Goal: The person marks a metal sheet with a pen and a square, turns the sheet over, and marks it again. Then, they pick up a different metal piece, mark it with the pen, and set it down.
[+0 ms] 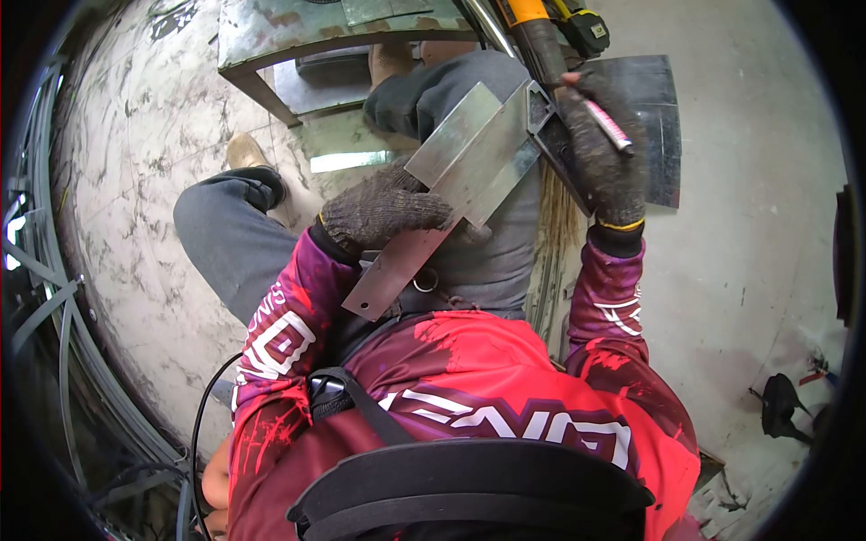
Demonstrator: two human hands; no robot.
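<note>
My left hand (388, 212), in a dark knitted glove, is closed on a bent sheet-metal piece (478, 158) lying slantwise over my lap. Its long arm, with a small hole near the end, reaches toward my waist. At the upper right end of the metal, a black triangular square (561, 149) lies against its edge. My right hand (606, 158), gloved too, is closed round a white and pink marker (610, 126) beside the square. Whether that hand also presses on the square cannot be made out.
A low metal table (338, 41) stands ahead. A yellow-black tape measure (588, 32) and an orange-ended tool (525, 13) lie at the top. Flat dark metal sheets (663, 135) rest right of my right hand. Long metal strips (99, 361) line the left; a black object (781, 404) lies lower right.
</note>
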